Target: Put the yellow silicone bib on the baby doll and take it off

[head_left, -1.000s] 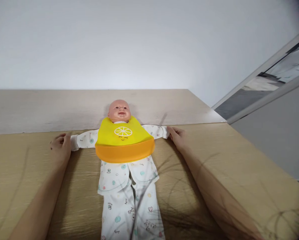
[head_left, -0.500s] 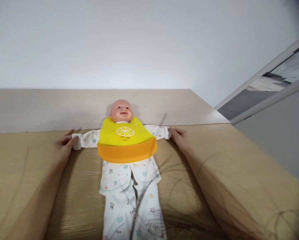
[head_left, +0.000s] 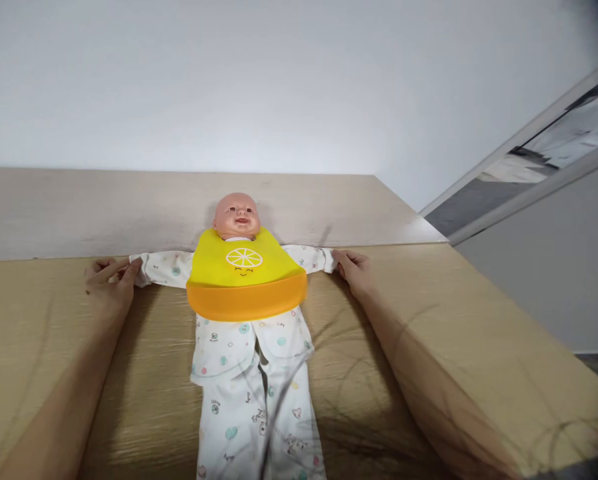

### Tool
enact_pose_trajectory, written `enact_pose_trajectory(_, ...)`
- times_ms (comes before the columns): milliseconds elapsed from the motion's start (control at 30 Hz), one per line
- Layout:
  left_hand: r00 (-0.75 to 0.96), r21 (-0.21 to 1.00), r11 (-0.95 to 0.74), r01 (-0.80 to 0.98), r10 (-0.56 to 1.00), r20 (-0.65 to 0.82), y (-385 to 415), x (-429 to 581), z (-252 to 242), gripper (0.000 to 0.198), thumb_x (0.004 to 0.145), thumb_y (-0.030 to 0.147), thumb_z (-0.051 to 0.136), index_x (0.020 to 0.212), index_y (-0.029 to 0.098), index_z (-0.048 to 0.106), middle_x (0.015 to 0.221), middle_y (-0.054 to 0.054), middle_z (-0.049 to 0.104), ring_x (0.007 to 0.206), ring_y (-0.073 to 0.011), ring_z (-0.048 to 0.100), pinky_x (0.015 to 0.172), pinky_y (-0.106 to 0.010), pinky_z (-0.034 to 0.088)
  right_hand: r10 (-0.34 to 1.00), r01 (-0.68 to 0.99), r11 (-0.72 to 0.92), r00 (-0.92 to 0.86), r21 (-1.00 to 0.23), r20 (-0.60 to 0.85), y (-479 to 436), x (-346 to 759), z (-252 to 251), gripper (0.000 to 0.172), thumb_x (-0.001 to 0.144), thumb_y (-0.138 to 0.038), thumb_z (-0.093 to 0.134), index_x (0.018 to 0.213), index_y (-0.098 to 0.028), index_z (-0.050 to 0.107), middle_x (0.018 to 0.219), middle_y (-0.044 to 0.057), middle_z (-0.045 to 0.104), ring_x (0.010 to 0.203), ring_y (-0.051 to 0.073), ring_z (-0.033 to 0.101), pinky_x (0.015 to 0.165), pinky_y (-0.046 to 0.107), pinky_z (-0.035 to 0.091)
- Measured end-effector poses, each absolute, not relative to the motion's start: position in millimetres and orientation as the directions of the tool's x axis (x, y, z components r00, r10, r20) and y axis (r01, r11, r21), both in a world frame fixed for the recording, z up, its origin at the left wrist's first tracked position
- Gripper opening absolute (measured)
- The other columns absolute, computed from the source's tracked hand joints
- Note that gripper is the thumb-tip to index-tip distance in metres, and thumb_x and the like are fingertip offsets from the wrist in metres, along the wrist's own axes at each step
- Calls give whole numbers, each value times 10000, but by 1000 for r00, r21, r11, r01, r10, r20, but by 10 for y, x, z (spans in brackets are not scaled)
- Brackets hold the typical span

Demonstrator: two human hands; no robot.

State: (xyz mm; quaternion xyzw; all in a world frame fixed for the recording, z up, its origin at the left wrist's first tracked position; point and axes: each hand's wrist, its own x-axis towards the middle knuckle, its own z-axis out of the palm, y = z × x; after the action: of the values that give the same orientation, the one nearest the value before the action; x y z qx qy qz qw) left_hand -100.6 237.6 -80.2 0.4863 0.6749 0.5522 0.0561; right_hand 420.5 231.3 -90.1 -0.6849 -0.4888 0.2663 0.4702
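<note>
A baby doll (head_left: 236,212) lies face up with its arms stretched out to both sides. It wears a white printed top (head_left: 223,343), matching trousers (head_left: 233,423) and a yellow bib (head_left: 219,263) with an orange catch pocket (head_left: 246,301). My left hand (head_left: 111,279) pinches the cuff of the doll's sleeve (head_left: 166,268) on the left. On the other side, my right hand (head_left: 353,270) grips the end of the right-hand sleeve (head_left: 309,259). Both sleeves extend nearly straight out from under the bib. The doll's feet are beyond the lower edge of the view.
The doll rests on a light wooden table (head_left: 479,320). Behind its shoulders a paler surface (head_left: 79,213) runs up to a white wall (head_left: 229,80). A framed opening (head_left: 519,167) slants along the right. Dark strands of hair (head_left: 403,427) cross the lower foreground.
My left hand has shifted outward, and the left sleeve's cuff now looks drawn out further. My right hand keeps its grip. The whole view has moved slightly.
</note>
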Motion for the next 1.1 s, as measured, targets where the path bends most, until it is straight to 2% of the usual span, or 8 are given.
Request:
enact_pose_trajectory(133, -523, 775, -15, 632, 729, 441, 2337, -913, -738, 357, 741, 478, 688, 872, 159, 779, 738, -19, 577, 683, -174, 547, 655, -338, 493, 933, 371, -65, 352, -926, 75, 2310, 4193, -879, 578, 818, -681, 675, 584, -181, 506, 526, -13, 407, 549, 120, 349, 573, 297, 292)
enact_pose_trajectory(267, -538, 779, 37, 626, 743, 398, 2311, -897, -732, 401, 773, 501, 659, 891, 143, 794, 669, -18, 604, 624, -163, 529, 588, -308, 417, 936, 372, -44, 339, -927, 92, 2311, 4184, -877, 567, 832, -662, 665, 570, -187, 502, 520, -4, 423, 540, 129, 365, 571, 307, 287)
enact_pose_trajectory(400, -564, 791, 122, 600, 765, 310, 2290, -901, -723, 433, 782, 514, 645, 925, 133, 793, 602, 3, 570, 559, -148, 492, 522, -279, 357, 937, 336, -34, 339, -941, 88, 2302, 4164, -839, 585, 792, -657, 703, 547, -192, 445, 539, -21, 356, 565, 115, 313, 582, 300, 258)
enact_pose_trajectory(533, -582, 765, 184, 617, 761, 286, 2260, -867, -697, 465, 809, 525, 609, 952, 120, 786, 643, -28, 618, 571, -168, 532, 535, -292, 381, 936, 332, -82, 350, -940, 42, 2302, 4144, -806, 610, 756, -691, 718, 564, -194, 420, 552, -26, 336, 584, 110, 284, 588, 290, 236)
enact_pose_trajectory(667, -571, 733, 213, 646, 772, 279, 2254, -868, -746, 466, 863, 532, 566, 1011, 140, 769, 752, -72, 698, 652, -220, 625, 603, -332, 445, 942, 305, -73, 333, -950, 34, 2306, 4143, -809, 579, 769, -654, 715, 566, -195, 426, 544, -31, 324, 577, 107, 274, 582, 289, 210)
enact_pose_trajectory(867, -509, 609, 228, 759, 792, 337, 2263, -894, -805, 433, 916, 511, 511, 1039, 167, 743, 797, -82, 722, 712, -241, 651, 671, -363, 449, 950, 329, -48, 305, -943, 58, 2321, 4169, -856, 556, 811, -625, 684, 566, -191, 438, 544, -27, 367, 565, 105, 313, 584, 294, 222)
enact_pose_trajectory(1100, -551, 801, 162, 576, 801, 234, 2263, -872, -702, 332, 821, 412, 616, 961, 142, 748, 764, -57, 704, 677, -196, 648, 634, -308, 475, 947, 349, -25, 307, -937, 89, 2338, 4227, -942, 554, 823, -644, 686, 616, -175, 475, 600, -34, 373, 602, 105, 329, 597, 275, 242)
